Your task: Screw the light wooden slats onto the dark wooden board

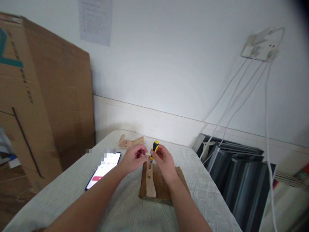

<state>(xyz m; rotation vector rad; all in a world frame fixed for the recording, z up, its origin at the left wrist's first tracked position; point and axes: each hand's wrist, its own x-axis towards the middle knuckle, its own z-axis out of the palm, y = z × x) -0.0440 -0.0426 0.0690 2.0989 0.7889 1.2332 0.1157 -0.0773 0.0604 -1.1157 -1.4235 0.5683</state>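
— Screwdriver (pixel 154 149): where is it held?
— Upright in the closed fingers of the right hand (pixel 164 161), tip on the wooden slat (pixel 150 180). A screw seems pinched by the left hand (pixel 134 158); seating is judged next.

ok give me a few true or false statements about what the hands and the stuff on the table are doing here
1. The right hand holds a yellow and black screwdriver upright over a pale wooden strip. True.
2. The wooden strip lies on a darker wooden board. True.
3. The left hand rests on the phone. False: it is curled beside the screwdriver, apart from the phone.
4. The phone screen is dark. False: it is lit, showing digits and a red bar.
5. More wooden pieces lie farther back on the table. True.
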